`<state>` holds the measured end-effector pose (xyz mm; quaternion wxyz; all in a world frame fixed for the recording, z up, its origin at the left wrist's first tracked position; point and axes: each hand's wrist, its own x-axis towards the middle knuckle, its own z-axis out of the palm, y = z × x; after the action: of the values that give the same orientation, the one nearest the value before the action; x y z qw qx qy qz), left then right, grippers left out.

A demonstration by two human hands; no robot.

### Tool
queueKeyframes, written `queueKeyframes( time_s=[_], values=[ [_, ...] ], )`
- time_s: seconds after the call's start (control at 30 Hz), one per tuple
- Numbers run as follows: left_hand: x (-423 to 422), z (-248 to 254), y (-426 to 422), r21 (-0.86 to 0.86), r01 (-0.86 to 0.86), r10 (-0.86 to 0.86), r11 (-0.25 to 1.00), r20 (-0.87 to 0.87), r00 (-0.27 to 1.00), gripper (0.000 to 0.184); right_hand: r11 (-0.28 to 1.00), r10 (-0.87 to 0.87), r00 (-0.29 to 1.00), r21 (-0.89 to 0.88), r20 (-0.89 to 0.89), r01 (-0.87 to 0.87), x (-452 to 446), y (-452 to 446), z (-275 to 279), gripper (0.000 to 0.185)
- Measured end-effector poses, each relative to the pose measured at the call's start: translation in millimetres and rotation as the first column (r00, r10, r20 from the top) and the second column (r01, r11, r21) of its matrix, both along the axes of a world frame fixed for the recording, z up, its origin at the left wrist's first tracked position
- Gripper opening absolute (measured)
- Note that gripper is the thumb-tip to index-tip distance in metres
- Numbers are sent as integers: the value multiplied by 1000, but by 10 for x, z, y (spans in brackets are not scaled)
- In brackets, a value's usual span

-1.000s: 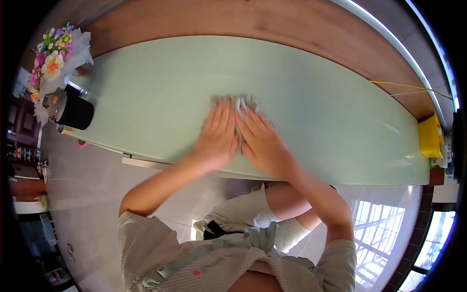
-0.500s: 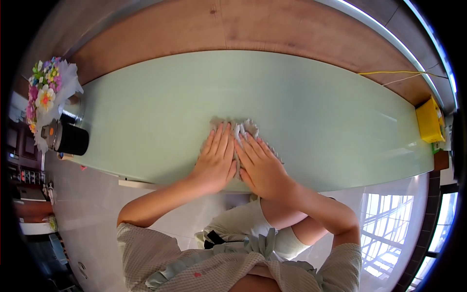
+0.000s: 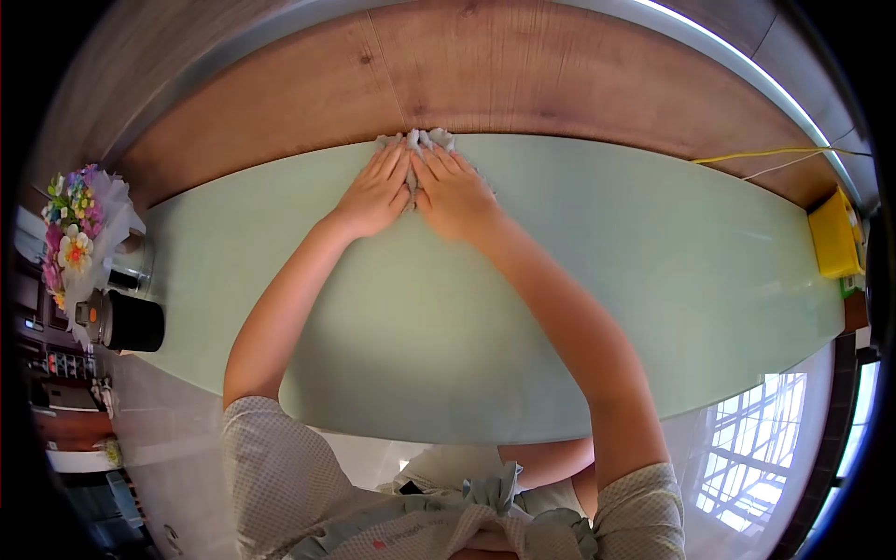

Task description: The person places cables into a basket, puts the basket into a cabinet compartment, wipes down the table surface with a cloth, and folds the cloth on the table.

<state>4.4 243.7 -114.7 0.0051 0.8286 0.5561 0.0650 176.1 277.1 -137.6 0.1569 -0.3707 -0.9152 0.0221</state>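
Observation:
A crumpled grey cloth [image 3: 412, 192] lies on the pale green tabletop [image 3: 448, 345] at its far edge, against the wooden panel. My left hand [image 3: 373, 191] presses flat on the cloth's left part, fingers stretched out and pointing away from me. On the right part rests my right hand [image 3: 455, 194], also flat with fingers extended. The cloth's bunched edge shows beyond the fingertips and between the two hands. Both arms reach forward across the table.
At the left end stand a flower bouquet [image 3: 79, 238] in white wrapping and a black cylindrical container [image 3: 133, 321]. A yellow box [image 3: 834, 235] sits at the right end. A yellow cable [image 3: 765, 155] runs along the wooden back panel [image 3: 467, 70].
Both hands have slid the cloth away from me, from the middle of the table to its far edge and slightly left. The arms are now stretched further out.

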Motion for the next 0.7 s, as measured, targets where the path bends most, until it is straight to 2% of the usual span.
queueKeyframes(
  time_s=[0.3, 0.43, 0.5, 0.53, 0.6, 0.7],
  values=[
    [569, -116, 297, 114, 17, -20, 993, 22, 1000, 56, 994, -100, 994, -30, 48, 101, 518, 288, 18, 54],
    [668, -63, 212, 25, 16, -17, 1000, 32, 999, 56, 989, -145, 989, -13, -2, 145, 556, 241, -19, 55],
    [585, -40, 128, -39, 24, -20, 999, 94, 995, 56, 992, -128, 989, -4, 68, 129, 438, 182, -30, 56],
    [485, -41, 71, -50, 37, -34, 998, 73, 997, 56, 993, -117, 987, -2, 108, 118, 370, 139, -35, 56],
    [269, -3, -44, -63, 54, -52, 997, 32, 998, 56, 996, -85, 992, -15, 88, 87, 216, 22, -38, 57],
    [264, 6, -77, -74, -11, 13, 997, 17, 1000, 56, 998, -46, 999, -44, 16, 47, 202, 3, -5, 57]
  ],
)
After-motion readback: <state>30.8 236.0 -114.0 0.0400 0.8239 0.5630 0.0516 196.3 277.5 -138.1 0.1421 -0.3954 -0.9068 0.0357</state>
